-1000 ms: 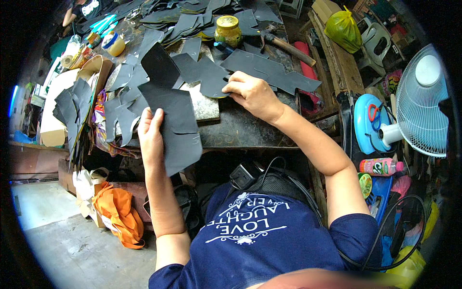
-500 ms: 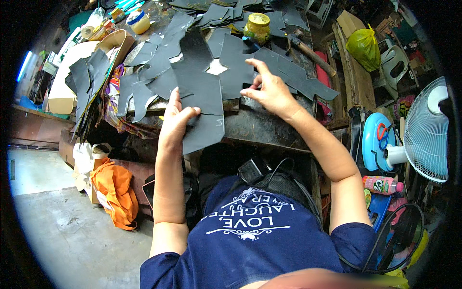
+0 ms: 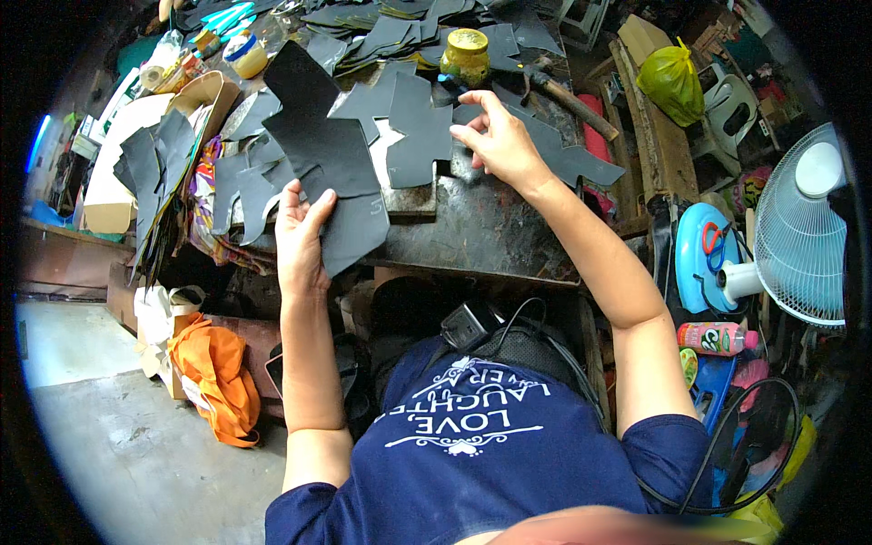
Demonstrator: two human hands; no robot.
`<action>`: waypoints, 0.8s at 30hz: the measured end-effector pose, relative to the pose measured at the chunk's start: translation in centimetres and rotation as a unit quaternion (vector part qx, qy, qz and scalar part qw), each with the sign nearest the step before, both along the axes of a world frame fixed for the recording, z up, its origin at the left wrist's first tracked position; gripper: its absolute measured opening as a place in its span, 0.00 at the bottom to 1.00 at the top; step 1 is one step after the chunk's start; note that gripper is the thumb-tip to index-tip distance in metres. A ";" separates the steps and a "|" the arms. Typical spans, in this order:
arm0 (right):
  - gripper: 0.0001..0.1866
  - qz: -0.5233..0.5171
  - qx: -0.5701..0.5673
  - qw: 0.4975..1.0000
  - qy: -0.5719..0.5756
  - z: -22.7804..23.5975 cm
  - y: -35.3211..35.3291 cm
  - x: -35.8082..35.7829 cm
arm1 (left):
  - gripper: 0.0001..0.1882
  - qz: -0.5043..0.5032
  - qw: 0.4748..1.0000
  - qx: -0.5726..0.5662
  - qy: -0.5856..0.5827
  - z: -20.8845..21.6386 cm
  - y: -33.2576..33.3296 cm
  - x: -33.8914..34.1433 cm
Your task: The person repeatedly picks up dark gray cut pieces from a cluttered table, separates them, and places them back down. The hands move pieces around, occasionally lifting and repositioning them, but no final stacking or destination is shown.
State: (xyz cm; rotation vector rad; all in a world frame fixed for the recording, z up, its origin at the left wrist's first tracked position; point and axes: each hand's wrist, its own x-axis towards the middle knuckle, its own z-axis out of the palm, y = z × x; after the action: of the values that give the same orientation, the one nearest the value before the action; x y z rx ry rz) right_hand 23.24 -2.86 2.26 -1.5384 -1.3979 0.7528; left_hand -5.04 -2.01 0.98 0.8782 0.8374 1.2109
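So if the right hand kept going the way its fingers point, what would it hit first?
Probably the yellow-lidded jar. The right hand points up and left across the bench, fingertips just below the jar, over dark cut pieces. Depth is unclear, so it might pass beside it.

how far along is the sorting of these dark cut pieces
Done: many dark cut pieces already lie stacked at the back of the bench. In hand: the left hand holds one large dark piece at the bench edge, and the right hand rests on another flat piece. Left: more loose pieces hang at the left, so it looks about midway.
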 end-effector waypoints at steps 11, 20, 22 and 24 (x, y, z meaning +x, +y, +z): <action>0.20 -0.009 0.071 0.996 0.060 0.8 1.2 3.0 | 0.22 -0.160 0.973 0.037 0.162 0.8 2.4 -1.3; 0.14 -0.019 0.044 0.999 0.002 3.4 0.8 8.8 | 0.23 0.089 0.650 0.343 0.673 3.1 4.7 0.7; 0.14 -0.016 0.052 0.998 0.012 3.1 0.6 8.6 | 0.20 0.176 0.576 0.442 0.665 4.7 3.7 1.0; 0.13 -0.029 0.066 0.997 0.026 2.9 0.4 8.0 | 0.19 0.204 0.581 0.526 0.587 5.7 2.5 1.7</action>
State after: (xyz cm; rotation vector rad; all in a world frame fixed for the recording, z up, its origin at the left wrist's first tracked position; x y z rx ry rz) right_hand 31.24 -2.45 5.16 -1.4415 -1.3311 0.6478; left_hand -3.32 0.48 6.68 2.8105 1.3788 1.4285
